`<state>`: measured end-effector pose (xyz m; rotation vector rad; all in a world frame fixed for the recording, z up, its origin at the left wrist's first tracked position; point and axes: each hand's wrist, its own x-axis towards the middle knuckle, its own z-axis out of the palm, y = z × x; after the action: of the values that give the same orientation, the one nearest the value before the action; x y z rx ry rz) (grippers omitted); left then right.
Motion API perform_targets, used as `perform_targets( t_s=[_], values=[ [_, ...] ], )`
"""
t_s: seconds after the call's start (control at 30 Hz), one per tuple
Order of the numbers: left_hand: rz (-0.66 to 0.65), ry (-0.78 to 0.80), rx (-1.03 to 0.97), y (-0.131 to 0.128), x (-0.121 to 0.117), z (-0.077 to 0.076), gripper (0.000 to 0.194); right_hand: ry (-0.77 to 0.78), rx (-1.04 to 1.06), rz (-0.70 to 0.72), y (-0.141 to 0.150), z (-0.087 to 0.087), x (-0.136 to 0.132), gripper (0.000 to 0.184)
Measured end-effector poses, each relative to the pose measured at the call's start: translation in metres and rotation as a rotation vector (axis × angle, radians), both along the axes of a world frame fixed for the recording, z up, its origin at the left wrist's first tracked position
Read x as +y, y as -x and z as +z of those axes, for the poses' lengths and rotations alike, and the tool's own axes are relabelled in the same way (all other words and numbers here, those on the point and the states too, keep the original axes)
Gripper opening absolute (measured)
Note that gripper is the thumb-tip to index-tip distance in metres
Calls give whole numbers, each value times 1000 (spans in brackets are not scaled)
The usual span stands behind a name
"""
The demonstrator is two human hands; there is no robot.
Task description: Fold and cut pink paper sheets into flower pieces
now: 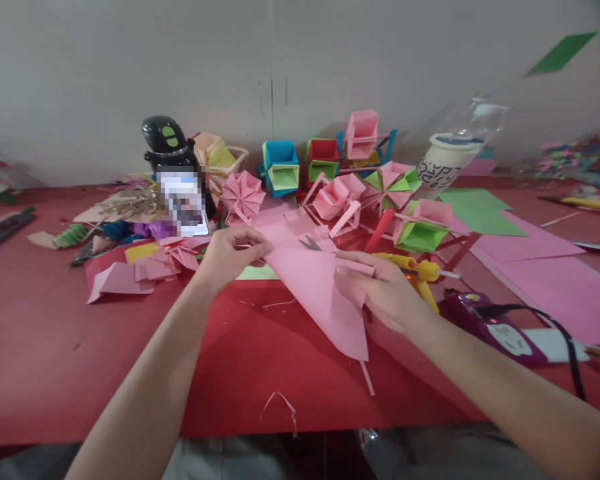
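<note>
A sheet of pink paper (320, 293), bent into a slanting curve, is held up above the table between my hands. My left hand (235, 257) pinches its upper left corner between thumb and fingers. At the right edge, my right hand (387, 287) grips the sheet with the thumb on top and fingers behind. Grey scissor blades (311, 244) show just past the sheet's upper edge; their handles are hidden, and I cannot tell whether they lie loose. A thin pink strip (367, 379) lies below the sheet's lower tip.
Folded paper flowers (242, 195) and paper boxes (280, 167) crowd the back. A yellow glue gun (420, 268) and a purple power strip (497, 327) with a black cord are at right. Pink sheets (565, 287) lie beyond them. A phone (183, 203) leans on a black stand.
</note>
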<state>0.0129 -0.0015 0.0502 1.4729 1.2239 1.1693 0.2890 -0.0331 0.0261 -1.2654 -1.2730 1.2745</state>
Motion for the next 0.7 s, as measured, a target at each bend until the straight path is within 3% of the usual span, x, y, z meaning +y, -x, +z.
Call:
perform_targets(
  t_s=[0.37, 0.7],
  values=[
    [-85, 2, 4, -1, -4, 5, 26, -54, 28, 22, -3, 7, 0, 30],
    [-38, 5, -78, -2, -4, 4, 27, 5, 93, 20, 0, 15, -1, 37]
  ],
)
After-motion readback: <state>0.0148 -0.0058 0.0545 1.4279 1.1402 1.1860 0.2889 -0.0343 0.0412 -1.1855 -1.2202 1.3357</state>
